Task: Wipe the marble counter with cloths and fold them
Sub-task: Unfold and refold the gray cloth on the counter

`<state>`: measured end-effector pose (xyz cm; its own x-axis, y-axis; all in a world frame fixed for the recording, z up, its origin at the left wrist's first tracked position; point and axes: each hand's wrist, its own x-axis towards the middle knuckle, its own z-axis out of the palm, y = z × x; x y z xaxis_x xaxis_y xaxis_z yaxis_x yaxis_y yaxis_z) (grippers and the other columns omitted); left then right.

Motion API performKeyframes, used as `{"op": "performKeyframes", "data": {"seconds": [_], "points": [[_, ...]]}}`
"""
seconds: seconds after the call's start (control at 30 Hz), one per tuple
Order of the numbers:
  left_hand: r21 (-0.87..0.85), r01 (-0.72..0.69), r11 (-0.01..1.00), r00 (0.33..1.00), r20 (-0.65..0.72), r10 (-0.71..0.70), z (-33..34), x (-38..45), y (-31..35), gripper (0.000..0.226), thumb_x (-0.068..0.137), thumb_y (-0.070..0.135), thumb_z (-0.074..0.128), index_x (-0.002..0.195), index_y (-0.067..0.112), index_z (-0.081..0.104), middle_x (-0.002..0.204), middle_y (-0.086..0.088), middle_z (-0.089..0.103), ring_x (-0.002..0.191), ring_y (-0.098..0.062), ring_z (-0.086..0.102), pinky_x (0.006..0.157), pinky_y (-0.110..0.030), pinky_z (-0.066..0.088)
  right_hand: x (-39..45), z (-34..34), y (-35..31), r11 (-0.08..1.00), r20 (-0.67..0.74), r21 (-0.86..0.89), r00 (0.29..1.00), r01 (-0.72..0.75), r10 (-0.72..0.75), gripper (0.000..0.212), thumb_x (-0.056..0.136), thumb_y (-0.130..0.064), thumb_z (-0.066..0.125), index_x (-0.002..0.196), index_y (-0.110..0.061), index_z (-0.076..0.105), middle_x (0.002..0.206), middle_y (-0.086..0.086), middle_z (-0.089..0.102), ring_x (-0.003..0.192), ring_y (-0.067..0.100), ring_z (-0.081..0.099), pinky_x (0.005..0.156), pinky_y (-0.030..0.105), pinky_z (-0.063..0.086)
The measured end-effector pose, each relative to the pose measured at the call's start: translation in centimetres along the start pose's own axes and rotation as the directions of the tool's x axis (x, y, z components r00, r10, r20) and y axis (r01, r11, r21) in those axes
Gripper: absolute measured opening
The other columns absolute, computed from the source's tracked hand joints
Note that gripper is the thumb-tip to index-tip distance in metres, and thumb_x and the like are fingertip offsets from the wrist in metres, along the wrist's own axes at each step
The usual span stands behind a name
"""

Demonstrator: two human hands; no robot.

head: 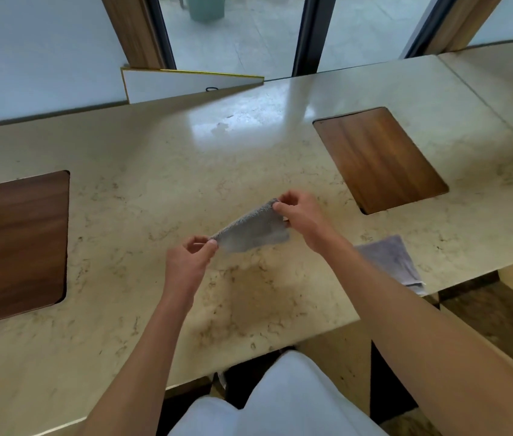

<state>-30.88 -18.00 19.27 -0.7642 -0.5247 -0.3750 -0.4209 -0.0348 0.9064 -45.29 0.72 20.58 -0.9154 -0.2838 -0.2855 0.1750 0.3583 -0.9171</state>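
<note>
While two hands pinch one cloth, another, perhaps folded, lies nearby.

Marble counter: cream-beige, mottled with thin brown veining; a darker tan blotch toward 6 o'clock, pale white glare toward 12.
Held cloth: grey, speckled nubby weave along its upper edge, smoother blue-grey below.
Second cloth, at 4 o'clock by the counter edge: lavender-grey, plain.
Two wooden insets, at 9 and 2 o'clock: reddish-brown, streaked grain.
White panel at 12 o'clock: gold-yellow rim.
Garment at 6 o'clock: white.
</note>
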Motion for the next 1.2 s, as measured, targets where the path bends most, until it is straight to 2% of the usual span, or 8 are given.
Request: {"op": "performKeyframes", "data": {"seconds": [0.1,0.27,0.4,0.5,0.6,0.77,1.0,1.2], "points": [[0.044,-0.065,0.997,0.998,0.025,0.064,1.4,0.3,1.8,0.005,0.09,0.018,0.07,0.085,0.018,0.071,0.083,-0.008,0.067,0.072,-0.017,0.057,0.068,-0.029,0.048,-0.3,-1.9,-0.6,1.0,-0.075,0.004,0.997,0.017,-0.017,0.017,0.096,-0.012,0.063,0.082,-0.018,0.056,0.081,0.003,0.057,0.077,0.018,0.056,0.067,0.034,0.05],[0.085,-0.165,0.983,0.985,0.073,0.159,4.9,0.8,4.6,0.003,0.09,0.019,0.067,0.09,0.017,0.069,0.09,-0.009,0.073,0.083,-0.021,0.067,0.078,-0.037,0.055,-0.2,-6.4,-0.5,0.999,-0.083,0.035,0.996,-0.018,0.021,0.015,0.099,-0.012,0.059,0.085,-0.014,0.053,0.09,0.015,0.06,0.086,0.028,0.061,0.079,0.045,0.059],[0.169,-0.257,0.952,0.966,0.063,0.249,9.2,0.6,6.5,0.005,0.091,0.019,0.065,0.089,0.015,0.068,0.086,-0.005,0.07,0.081,-0.019,0.065,0.07,-0.031,0.051,0.2,-11.0,0.0,0.994,-0.062,0.098,0.997,-0.042,0.048,0.013,0.098,-0.011,0.061,0.088,-0.011,0.054,0.094,0.02,0.063,0.084,0.026,0.063,0.069,0.034,0.062],[0.17,-0.252,0.953,0.968,0.059,0.246,13.2,0.3,7.4,0.005,0.091,0.017,0.063,0.087,0.016,0.065,0.081,-0.009,0.072,0.078,-0.026,0.069,0.075,-0.042,0.058,0.7,-15.2,0.8,0.983,0.005,0.178,0.999,-0.052,0.052,0.008,0.095,-0.004,0.064,0.093,-0.007,0.057,0.084,0.009,0.059,0.072,0.016,0.057,0.057,0.021,0.053],[0.196,-0.259,0.946,0.965,0.016,0.261,17.8,-0.1,7.6,0.005,0.088,0.018,0.063,0.083,0.017,0.065,0.078,-0.012,0.072,0.077,-0.033,0.07,0.077,-0.051,0.058,1.8,-19.6,2.2,0.959,0.037,0.277,0.998,-0.065,0.057,0.018,0.089,0.008,0.064,0.103,-0.003,0.061,0.096,0.012,0.061,0.074,0.021,0.055,0.049,0.021,0.048],[0.147,-0.213,0.966,0.969,-0.091,0.228,26.4,-2.8,8.0,0.005,0.086,0.022,0.063,0.083,0.018,0.064,0.079,-0.012,0.073,0.08,-0.038,0.07,0.077,-0.053,0.058,3.3,-27.8,4.1,0.964,0.178,0.259,0.984,-0.058,0.011,0.045,0.087,0.012,0.057,0.12,-0.015,0.069,0.118,0.008,0.066,0.093,0.024,0.065,0.062,0.026,0.054],[0.053,-0.191,0.98,0.968,-0.156,0.197,35.1,-6.1,9.2,0.006,0.089,0.007,0.064,0.084,0.006,0.062,0.075,-0.012,0.065,0.067,-0.019,0.057,0.067,-0.035,0.045,3.2,-36.0,4.4,0.959,0.18,0.285,0.982,0.008,-0.062,0.043,0.086,0.015,0.055,0.114,-0.013,0.072,0.09,0.001,0.066,0.05,0.003,0.053,0.041,0.014,0.037],[-0.125,-0.152,0.98,0.983,-0.123,0.137,38.6,-7.7,9.4,0.007,0.092,0.006,0.062,0.086,0.009,0.063,0.075,-0.007,0.064,0.068,-0.018,0.062,0.068,-0.031,0.05,3.0,-39.5,5.4,0.963,0.101,0.26,0.99,0.068,-0.097,0.024,0.093,-0.004,0.063,0.107,-0.019,0.076,0.067,-0.013,0.067,0.056,0.008,0.058,0.049,0.02,0.046]]}}
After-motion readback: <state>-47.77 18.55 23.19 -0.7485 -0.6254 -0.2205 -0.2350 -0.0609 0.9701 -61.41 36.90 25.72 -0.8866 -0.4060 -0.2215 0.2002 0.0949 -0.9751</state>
